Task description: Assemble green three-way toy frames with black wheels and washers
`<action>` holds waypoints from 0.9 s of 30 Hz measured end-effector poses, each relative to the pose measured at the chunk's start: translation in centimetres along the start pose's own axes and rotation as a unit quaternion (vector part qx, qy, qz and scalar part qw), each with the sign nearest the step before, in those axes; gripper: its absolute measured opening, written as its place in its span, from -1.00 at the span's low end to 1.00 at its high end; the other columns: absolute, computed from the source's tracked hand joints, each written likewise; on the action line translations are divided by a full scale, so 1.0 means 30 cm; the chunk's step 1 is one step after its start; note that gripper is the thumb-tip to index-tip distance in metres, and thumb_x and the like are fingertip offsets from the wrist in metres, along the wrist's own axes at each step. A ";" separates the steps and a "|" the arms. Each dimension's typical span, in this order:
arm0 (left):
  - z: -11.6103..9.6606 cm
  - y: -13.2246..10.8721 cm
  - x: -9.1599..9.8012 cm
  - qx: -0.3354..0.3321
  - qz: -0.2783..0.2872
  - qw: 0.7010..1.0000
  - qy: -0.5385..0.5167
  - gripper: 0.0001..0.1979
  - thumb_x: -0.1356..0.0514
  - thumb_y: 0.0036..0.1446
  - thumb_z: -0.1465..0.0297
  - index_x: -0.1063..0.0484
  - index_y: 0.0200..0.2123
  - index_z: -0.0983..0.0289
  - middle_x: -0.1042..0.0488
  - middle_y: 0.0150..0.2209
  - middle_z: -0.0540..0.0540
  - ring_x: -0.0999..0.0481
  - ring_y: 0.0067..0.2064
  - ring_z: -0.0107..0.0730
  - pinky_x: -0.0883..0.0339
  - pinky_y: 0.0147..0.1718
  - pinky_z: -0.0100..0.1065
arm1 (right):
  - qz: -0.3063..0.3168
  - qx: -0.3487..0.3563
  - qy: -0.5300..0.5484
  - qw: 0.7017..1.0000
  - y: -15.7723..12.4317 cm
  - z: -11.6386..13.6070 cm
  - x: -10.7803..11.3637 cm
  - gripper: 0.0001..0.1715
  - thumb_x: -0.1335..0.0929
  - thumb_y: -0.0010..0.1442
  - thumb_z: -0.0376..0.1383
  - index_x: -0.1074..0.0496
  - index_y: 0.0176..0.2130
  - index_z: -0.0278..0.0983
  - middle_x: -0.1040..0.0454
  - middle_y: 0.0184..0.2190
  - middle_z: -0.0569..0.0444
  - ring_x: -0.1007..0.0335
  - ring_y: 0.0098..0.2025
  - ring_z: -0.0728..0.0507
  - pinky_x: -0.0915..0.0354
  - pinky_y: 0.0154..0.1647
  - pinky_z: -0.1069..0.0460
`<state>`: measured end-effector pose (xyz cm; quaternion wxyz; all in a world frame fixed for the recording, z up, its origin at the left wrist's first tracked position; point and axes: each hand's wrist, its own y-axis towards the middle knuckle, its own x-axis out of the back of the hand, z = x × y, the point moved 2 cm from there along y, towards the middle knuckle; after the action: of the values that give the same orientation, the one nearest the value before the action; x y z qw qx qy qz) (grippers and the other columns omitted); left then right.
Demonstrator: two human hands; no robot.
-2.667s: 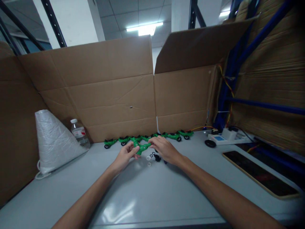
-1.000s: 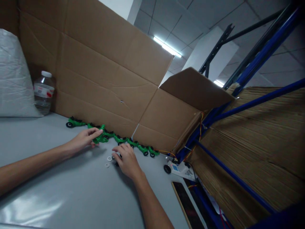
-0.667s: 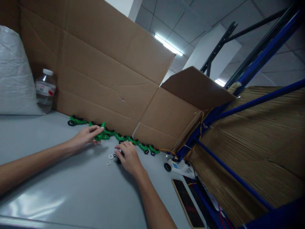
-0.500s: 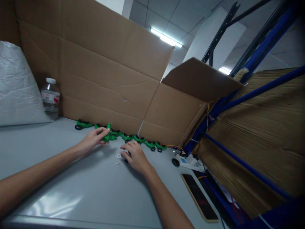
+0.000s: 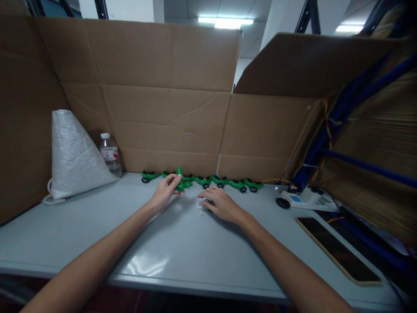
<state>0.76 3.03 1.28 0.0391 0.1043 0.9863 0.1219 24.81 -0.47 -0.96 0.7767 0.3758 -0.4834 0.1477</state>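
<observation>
My left hand point(image 5: 167, 191) is closed around a green plastic toy part point(image 5: 185, 184), held just above the table with a stub pointing up. My right hand point(image 5: 224, 205) hovers low over the table to its right, fingers bent and apart from the thumb. A small black wheel point(image 5: 207, 201) shows between that thumb and the fingers, partly hidden; the fingertips do not visibly pinch it. Beside the right fingertips lie small white rings point(image 5: 200, 213). Behind both hands, several green toy vehicles point(image 5: 237, 185) with black wheels stand in a row along the cardboard.
A cardboard wall point(image 5: 156, 113) encloses the back of the grey table point(image 5: 182, 256). At left stand a white bag point(image 5: 76, 161) and a water bottle point(image 5: 110, 156). On the right are a white power strip point(image 5: 308, 200), a phone point(image 5: 339, 250), cables and a blue metal frame point(image 5: 368, 167).
My view has levelled and turned left, so the scene sits further right in the picture. Both hands keep nearly the same pose, the left still gripping the green toy part.
</observation>
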 end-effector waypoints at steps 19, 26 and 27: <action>-0.012 -0.005 -0.001 -0.010 -0.004 1.000 0.027 -0.48 -0.36 0.11 -0.10 -0.45 -0.29 0.26 -0.44 -0.40 0.01 -0.49 -0.41 -0.41 -0.31 -0.49 -0.45 | 0.014 0.025 0.025 0.999 -0.010 0.000 -0.013 -0.67 -0.35 0.44 -0.25 -0.58 0.13 -0.13 -0.63 -0.01 -0.03 -0.42 0.07 -0.24 -0.28 0.14 -0.14; 0.002 -0.001 0.002 -0.003 0.003 1.000 0.024 -0.48 -0.37 0.11 -0.10 -0.45 -0.29 0.26 -0.47 -0.39 0.02 -0.51 -0.39 -0.40 -0.38 -0.45 -0.40 | 0.017 0.014 0.007 1.000 -0.007 -0.024 -0.012 -0.68 -0.34 0.44 -0.30 -0.58 0.11 -0.15 -0.62 -0.02 -0.04 -0.41 0.06 -0.25 -0.27 0.12 -0.15; 0.007 0.000 0.004 -0.003 0.002 1.000 0.025 -0.48 -0.36 0.11 -0.10 -0.44 -0.29 0.26 -0.47 -0.39 0.02 -0.51 -0.39 -0.39 -0.39 -0.45 -0.40 | 0.013 0.008 0.000 1.000 -0.008 -0.034 -0.010 -0.70 -0.34 0.44 -0.31 -0.58 0.09 -0.16 -0.62 -0.02 -0.06 -0.41 0.05 -0.26 -0.27 0.11 -0.16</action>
<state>0.67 3.11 1.07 0.0148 0.1033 0.9864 0.1270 25.46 0.15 -1.58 0.7716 0.3754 -0.4872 0.1619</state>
